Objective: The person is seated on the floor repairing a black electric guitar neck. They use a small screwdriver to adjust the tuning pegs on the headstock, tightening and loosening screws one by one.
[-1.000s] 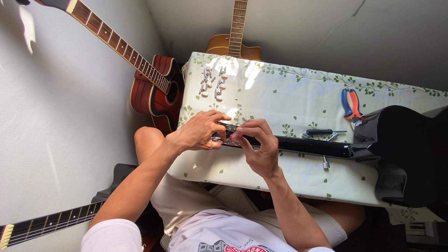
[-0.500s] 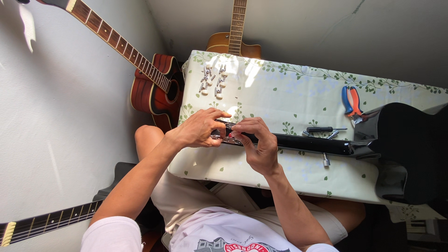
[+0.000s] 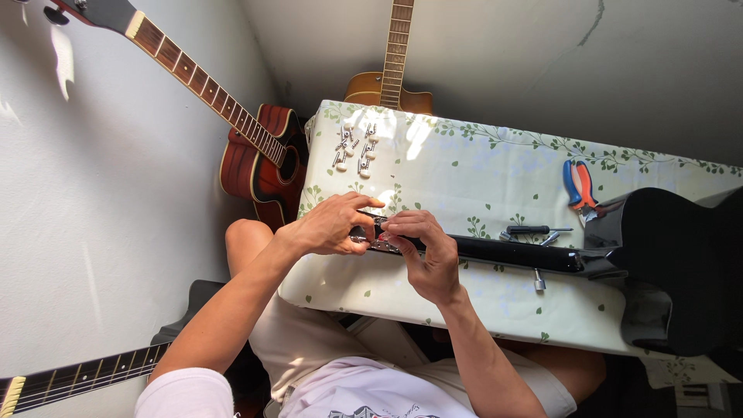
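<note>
A black guitar [image 3: 665, 263] lies across the table [image 3: 464, 162], its neck [image 3: 511, 253] pointing left to the headstock [image 3: 373, 234]. My left hand [image 3: 329, 224] curls over the headstock's end, fingertips pinched on its metal tuner hardware. My right hand [image 3: 426, 251] grips the headstock from the near side, fingers wrapped on it right beside the left hand. Most of the headstock is hidden under both hands.
Loose white-knobbed tuning pegs [image 3: 354, 147] lie at the table's far left. Red-and-blue pliers [image 3: 578, 183], a small screwdriver [image 3: 534, 230] and a metal socket [image 3: 539, 280] lie near the neck. A red guitar [image 3: 259, 159] and an amber guitar [image 3: 389, 85] lean on the walls.
Both hands stay on the headstock; only slight finger shifts show.
</note>
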